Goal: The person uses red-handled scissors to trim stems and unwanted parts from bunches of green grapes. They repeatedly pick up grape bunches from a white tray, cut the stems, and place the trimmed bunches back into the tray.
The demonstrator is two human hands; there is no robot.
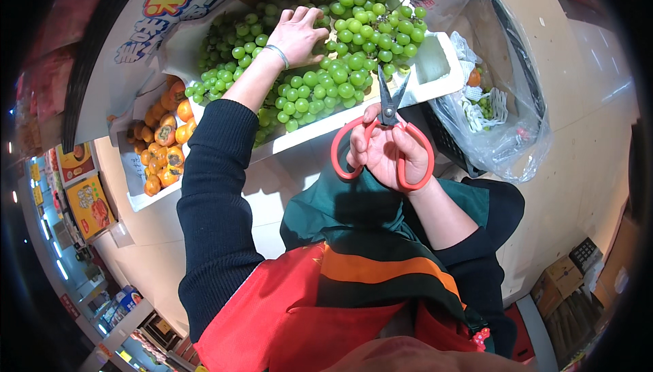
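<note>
Bunches of green grapes (316,91) fill a long white foam box (432,90) in front of me. My left hand (296,38), with a band on its wrist, reaches in among them. Its fingers curl down over the grapes, and the fingertips are partly hidden. Just outside the box's near edge, my right hand (386,155) holds a pair of scissors (388,113) with large red loop handles. Their dark blades are spread apart and point at the grapes, close to the lowest ones on the right.
Orange persimmons (165,134) sit in another white box to the left. On the right stands a black crate (527,66) lined with clear plastic, holding white foam netting (484,110) and some fruit. Cardboard boxes (558,283) lie at the lower right.
</note>
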